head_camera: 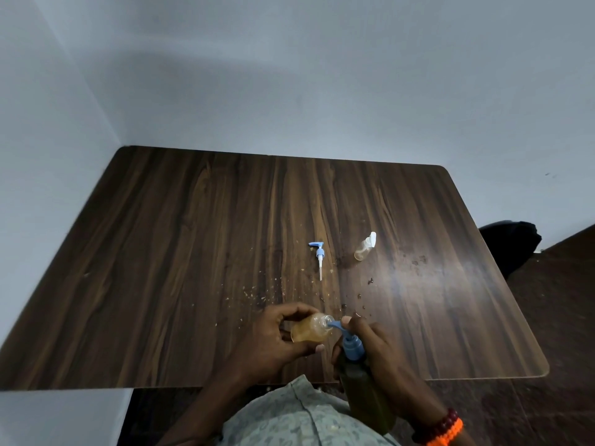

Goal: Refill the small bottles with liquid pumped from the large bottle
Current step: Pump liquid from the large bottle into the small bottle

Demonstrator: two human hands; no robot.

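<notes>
Small clear bottle [309, 331], partly filled with amber liquid, tilted on its side at the near middle of the dark wooden table [180, 252], open neck turned right toward the blue pump nozzle [335, 325]; nozzle tip at the mouth, whether touching or inside too blurred to tell. Left hand [273, 336] wrapped around that bottle, fingers curled over the top, thumb underneath, closed on it. Right hand [373, 346] around the neck of the large dark bottle [367, 394], fingers closed on it, one fingertip resting on the blue pump head [352, 347]. Large bottle leaning toward the near edge, over the patterned shirt [299, 420]. Red and orange bead bracelets [441, 428] on the right wrist. Farther out, mid-table: loose blue pump with white tube [318, 257] lying flat, and well to its right a second small bottle with white cap [365, 247] lying on its side. Crumbs and dark droplets [370, 281] scattered between those and the hands
</notes>
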